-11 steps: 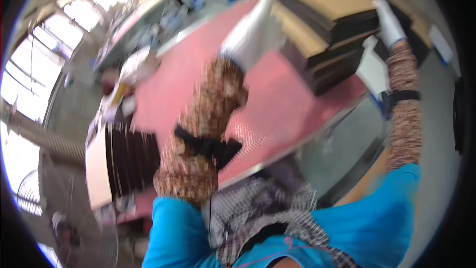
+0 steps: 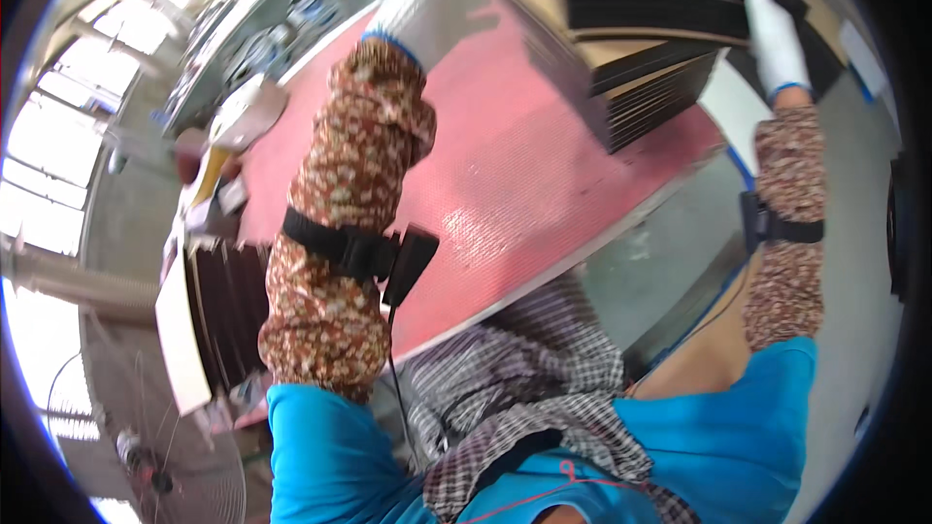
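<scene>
A stack of flat black and tan boards (image 2: 641, 49) lies at the far end of a pink table top (image 2: 505, 184). My right hand (image 2: 774, 31), in a white glove, lies with fingers stretched out on the stack's right top edge. My left hand (image 2: 424, 2), also gloved in white, reaches over the pink surface to the stack's left side; its fingertips run out of the picture at the top. Both forearms wear floral sleeves with black straps, and a small black box (image 2: 411, 262) hangs at the left one.
A second upright pack of dark boards with a white sheet (image 2: 209, 315) stands at the table's left end, beside a pale bag (image 2: 248, 112) and small items. A fan (image 2: 160, 456) stands on the floor lower left. Bright windows are at far left.
The view has swung closer to the table. My left hand has moved further up toward the stack's left side. My right hand stays on the stack's right edge.
</scene>
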A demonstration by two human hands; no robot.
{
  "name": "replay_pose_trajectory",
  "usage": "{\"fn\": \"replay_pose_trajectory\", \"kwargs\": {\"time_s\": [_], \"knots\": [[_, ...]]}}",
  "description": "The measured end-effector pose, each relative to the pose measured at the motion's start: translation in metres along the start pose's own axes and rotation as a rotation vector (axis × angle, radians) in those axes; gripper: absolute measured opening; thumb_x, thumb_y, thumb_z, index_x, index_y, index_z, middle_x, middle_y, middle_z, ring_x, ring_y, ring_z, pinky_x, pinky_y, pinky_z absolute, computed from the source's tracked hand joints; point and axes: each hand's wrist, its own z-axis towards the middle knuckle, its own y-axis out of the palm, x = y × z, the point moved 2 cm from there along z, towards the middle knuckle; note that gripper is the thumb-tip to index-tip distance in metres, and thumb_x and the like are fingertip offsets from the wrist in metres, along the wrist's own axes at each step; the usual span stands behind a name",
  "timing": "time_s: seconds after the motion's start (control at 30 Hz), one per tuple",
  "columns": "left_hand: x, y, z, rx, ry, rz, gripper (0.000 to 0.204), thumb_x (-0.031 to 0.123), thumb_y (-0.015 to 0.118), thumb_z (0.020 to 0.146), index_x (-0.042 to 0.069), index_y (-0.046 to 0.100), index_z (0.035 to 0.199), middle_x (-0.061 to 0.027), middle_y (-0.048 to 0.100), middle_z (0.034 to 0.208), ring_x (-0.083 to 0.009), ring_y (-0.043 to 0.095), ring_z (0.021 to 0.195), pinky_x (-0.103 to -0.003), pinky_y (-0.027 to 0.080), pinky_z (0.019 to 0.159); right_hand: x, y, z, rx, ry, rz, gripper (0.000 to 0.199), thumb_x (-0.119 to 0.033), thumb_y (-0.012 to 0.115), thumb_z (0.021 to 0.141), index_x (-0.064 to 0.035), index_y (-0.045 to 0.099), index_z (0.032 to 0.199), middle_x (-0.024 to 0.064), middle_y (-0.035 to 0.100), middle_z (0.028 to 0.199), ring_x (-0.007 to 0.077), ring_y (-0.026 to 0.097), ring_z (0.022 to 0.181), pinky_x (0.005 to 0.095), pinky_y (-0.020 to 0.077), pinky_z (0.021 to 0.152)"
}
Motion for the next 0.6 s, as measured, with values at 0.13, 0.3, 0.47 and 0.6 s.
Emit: {"fn": "replay_pose_trajectory", "kwargs": {"time_s": [0.13,0.3,0.47,0.6], "knots": [[0.003,0.043,-0.007,-0.094,-0.099,-0.045,0.112,0.078,0.054,0.090,0.000,0.015,0.161,-0.0256,0.024,0.162,-0.0440,0.031,0.147,-0.063,0.035,0.113,-0.053,0.003,-0.037,-0.096,0.147,0.340,0.088,-0.066,0.058,0.093,-0.0004,0.047,0.150,0.0155,0.052,0.151,0.0267,0.047,0.138,0.0412,0.0392,0.113],[-0.001,0.080,0.008,-0.054,-0.166,0.112,0.105,0.084,0.044,0.089,0.010,0.025,0.162,-0.0307,0.025,0.162,-0.0465,0.029,0.148,-0.062,0.035,0.114,-0.046,-0.021,-0.030,-0.272,0.356,0.313,0.086,-0.073,0.057,0.088,-0.0143,0.046,0.150,0.0119,0.046,0.153,0.0323,0.044,0.139,0.0589,0.0432,0.106],[0.000,0.083,0.016,-0.046,-0.229,0.138,0.091,0.070,0.047,0.095,0.012,0.025,0.162,-0.0152,0.019,0.170,-0.0425,0.025,0.152,-0.068,0.027,0.116,-0.047,-0.009,-0.043,-0.196,0.347,0.381,0.085,-0.069,0.061,0.089,-0.0105,0.049,0.149,0.0130,0.051,0.149,0.0348,0.052,0.132,0.0595,0.0480,0.102],[-0.008,0.066,0.015,-0.026,-0.176,-0.035,0.074,0.058,0.058,0.094,0.011,0.043,0.149,-0.0180,0.043,0.154,-0.0359,0.041,0.140,-0.065,0.033,0.112,-0.070,0.006,-0.089,-0.119,0.317,0.376,0.087,-0.069,0.060,0.089,-0.0057,0.050,0.148,0.0166,0.051,0.148,0.0331,0.055,0.129,0.0489,0.0607,0.082]]}}
